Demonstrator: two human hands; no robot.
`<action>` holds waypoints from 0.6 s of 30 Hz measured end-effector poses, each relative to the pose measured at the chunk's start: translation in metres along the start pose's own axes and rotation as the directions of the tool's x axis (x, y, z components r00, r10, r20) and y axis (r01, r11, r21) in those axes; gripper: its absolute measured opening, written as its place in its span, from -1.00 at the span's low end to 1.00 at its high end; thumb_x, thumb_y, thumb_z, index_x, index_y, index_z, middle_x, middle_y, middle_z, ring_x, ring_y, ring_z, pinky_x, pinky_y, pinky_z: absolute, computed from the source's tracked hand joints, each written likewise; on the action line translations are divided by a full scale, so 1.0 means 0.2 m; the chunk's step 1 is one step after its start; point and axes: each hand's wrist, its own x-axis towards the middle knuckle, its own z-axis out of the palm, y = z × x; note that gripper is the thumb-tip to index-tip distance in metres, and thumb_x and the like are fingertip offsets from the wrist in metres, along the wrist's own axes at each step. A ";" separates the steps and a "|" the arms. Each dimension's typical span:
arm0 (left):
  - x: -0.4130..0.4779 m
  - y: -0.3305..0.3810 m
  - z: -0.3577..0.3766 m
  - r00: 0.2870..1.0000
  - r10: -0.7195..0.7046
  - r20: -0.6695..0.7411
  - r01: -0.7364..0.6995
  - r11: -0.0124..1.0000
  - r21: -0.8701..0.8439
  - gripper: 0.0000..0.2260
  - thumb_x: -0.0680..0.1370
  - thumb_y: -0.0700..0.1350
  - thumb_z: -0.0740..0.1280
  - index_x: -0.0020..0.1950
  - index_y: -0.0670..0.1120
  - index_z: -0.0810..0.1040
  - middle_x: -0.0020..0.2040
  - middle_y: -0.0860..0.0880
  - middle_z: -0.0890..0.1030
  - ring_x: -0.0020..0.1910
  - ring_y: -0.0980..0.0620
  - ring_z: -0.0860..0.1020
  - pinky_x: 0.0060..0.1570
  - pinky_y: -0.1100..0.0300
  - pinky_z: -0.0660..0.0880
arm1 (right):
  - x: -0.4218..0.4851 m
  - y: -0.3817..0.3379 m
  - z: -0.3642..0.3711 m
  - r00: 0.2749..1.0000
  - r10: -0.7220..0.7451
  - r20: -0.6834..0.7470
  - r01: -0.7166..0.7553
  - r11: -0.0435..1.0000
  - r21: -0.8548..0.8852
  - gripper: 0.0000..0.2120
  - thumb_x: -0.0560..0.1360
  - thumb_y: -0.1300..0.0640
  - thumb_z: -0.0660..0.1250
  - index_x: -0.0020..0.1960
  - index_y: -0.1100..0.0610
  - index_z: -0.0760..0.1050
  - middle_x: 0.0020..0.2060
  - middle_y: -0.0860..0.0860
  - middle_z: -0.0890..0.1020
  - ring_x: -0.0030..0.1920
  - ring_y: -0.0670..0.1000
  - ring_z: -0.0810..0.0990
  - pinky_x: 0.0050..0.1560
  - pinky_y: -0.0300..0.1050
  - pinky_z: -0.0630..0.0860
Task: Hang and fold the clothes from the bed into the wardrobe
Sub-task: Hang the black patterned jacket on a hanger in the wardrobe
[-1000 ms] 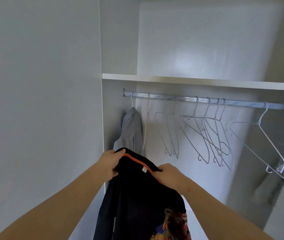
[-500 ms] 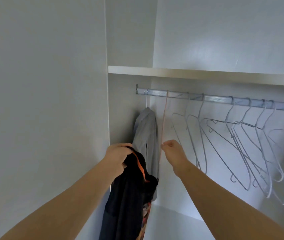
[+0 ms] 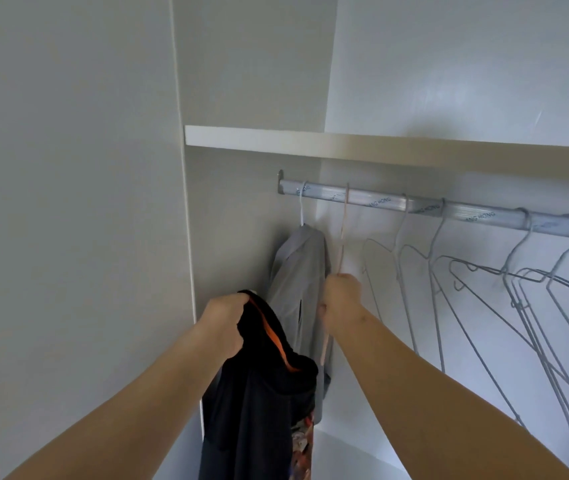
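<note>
My left hand has its fingers curled tight round the collar of the black garment, which hangs below my fist at the wardrobe's left side. My right hand is closed on the pale pink hanger, hooked on the rail just beside the grey shirt. Unhooking carelessly could drag that shirt off, or the one-handed hold could let the garment slip

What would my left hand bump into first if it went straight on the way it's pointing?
Most likely the hanging grey shirt; the left hand, gripping the black garment, points up and right at it, though depth is unclear.
</note>
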 end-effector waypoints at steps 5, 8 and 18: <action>0.00 0.01 0.00 0.999 0.041 -0.018 -0.040 0.998 0.051 -0.69 0.55 -0.20 0.31 0.26 -0.31 0.47 0.22 -0.25 0.52 0.17 -0.22 0.52 0.15 -0.02 0.48 | -0.06 -0.03 0.01 0.994 -0.088 0.069 0.087 0.996 0.005 -0.74 0.48 0.33 0.08 -0.33 0.09 0.20 -0.45 0.03 0.21 -0.48 -0.03 0.15 -0.47 -0.21 0.09; -0.04 0.00 -0.02 0.998 0.055 -0.008 -0.054 0.995 0.080 -0.73 0.55 -0.21 0.30 0.20 -0.31 0.50 0.17 -0.26 0.54 0.11 -0.23 0.54 0.04 0.00 0.51 | -0.15 0.00 -0.04 0.985 -0.140 0.103 0.145 0.989 -0.036 -0.77 0.48 0.33 0.10 -0.28 0.09 0.23 -0.44 0.04 0.20 -0.46 -0.03 0.14 -0.44 -0.16 0.08; -0.26 -0.04 -0.14 0.985 0.083 0.153 -0.123 0.955 0.271 -0.82 0.52 -0.19 0.28 0.07 -0.25 0.50 0.05 -0.21 0.50 0.05 -0.17 0.48 0.17 -0.03 0.46 | -0.61 0.19 -0.20 0.977 -0.207 0.041 0.211 0.952 -0.220 -0.90 0.50 0.29 0.19 -0.17 0.16 0.34 -0.45 0.03 0.26 -0.46 -0.05 0.20 -0.49 -0.22 0.15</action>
